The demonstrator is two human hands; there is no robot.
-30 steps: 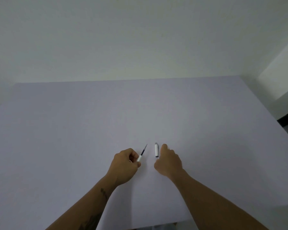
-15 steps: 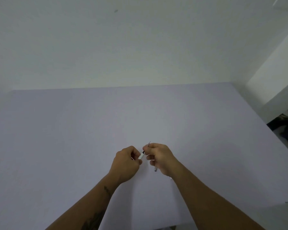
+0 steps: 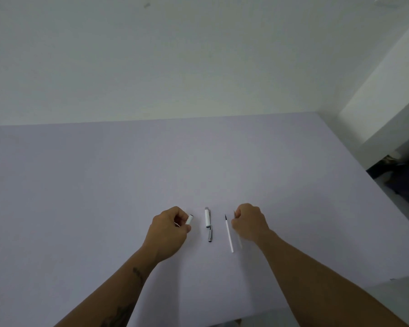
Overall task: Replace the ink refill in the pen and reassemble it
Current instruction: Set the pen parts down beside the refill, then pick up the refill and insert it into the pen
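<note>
Now, what we see, line by line:

Left hand: our left hand (image 3: 169,232) is curled, its fingers (image 3: 184,228) clamped on a short white pen barrel (image 3: 189,219); the dark open end of the barrel pokes out past the thumb, toward the far edge of the surface.

Right hand: our right hand (image 3: 248,223) is a loose fist, knuckles up, its fingers curled in together; we see a thin pale sliver at the fingertips and a faint pale line under the wrist, perhaps a second refill, but we cannot tell whether the hand grips it.

Ink refill: a thin white ink refill (image 3: 229,234) with a dark tip lies flat just beside our right hand, tip toward the far edge, apart from the other pen parts.

Pen cap: a white pen cap (image 3: 207,218) with a clip lies between our two hands, lengthwise toward the far edge.

Grey piece: a small grey pen section (image 3: 210,234) lies at the near end of the cap, touching it or nearly so.

Surface: the pale lilac surface (image 3: 104,185) carries all parts close to its near edge, about midway between its left and right edges.

Forearms: both our bare forearms reach in over the near edge.
</note>
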